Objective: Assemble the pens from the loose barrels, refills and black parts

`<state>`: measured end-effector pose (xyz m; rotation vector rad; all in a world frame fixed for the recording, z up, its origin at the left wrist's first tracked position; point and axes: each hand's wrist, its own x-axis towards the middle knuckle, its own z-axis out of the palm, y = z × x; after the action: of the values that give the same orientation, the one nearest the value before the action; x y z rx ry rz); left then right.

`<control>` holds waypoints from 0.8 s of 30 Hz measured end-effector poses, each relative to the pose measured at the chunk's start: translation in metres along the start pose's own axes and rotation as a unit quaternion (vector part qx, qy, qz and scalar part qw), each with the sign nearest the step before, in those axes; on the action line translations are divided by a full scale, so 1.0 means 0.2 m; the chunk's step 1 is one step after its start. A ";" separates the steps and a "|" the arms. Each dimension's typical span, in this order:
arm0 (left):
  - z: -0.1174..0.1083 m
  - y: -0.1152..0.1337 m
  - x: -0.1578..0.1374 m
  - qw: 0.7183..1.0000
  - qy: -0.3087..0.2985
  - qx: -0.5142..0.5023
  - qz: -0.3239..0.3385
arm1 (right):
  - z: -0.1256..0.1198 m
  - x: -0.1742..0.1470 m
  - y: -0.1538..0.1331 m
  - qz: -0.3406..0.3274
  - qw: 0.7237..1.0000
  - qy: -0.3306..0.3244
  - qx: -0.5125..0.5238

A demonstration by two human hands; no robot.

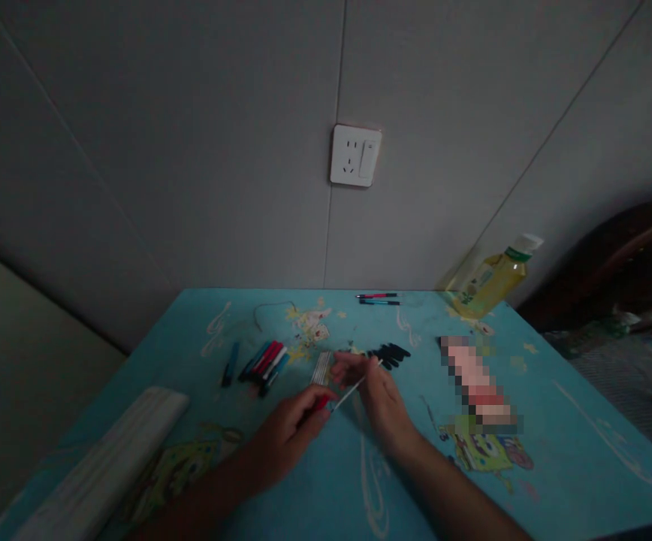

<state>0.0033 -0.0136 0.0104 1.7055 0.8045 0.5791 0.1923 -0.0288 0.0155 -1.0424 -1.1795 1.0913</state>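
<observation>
My left hand (300,421) is closed around a small red pen part (321,403), which the fingers mostly cover. A thin whitish pen refill (351,392) slants between my hands, its lower end at the left fingertips. My right hand (382,398) pinches the upper part of this refill near the thumb, with the other fingers curled to the left. Just beyond the hands lie a row of pale refills (321,368) and a heap of black pen parts (392,355). To the left is a bunch of red, blue and white pen barrels (264,364).
Two pens (379,296) lie by the wall at the back of the blue patterned table (326,496). A bottle of yellow liquid (489,282) stands at the back right, and a pixelated object (478,383) lies in front. A long pale bundle (106,458) occupies the left side.
</observation>
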 end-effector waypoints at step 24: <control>-0.10 -0.02 0.02 0.957 0.015 0.274 0.096 | -0.04 -0.03 -0.10 -0.118 0.876 -0.188 -0.428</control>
<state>-0.0089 0.0032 0.0120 2.3065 0.8804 0.5441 0.2020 -0.0380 0.0330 -1.3167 -2.1546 0.5601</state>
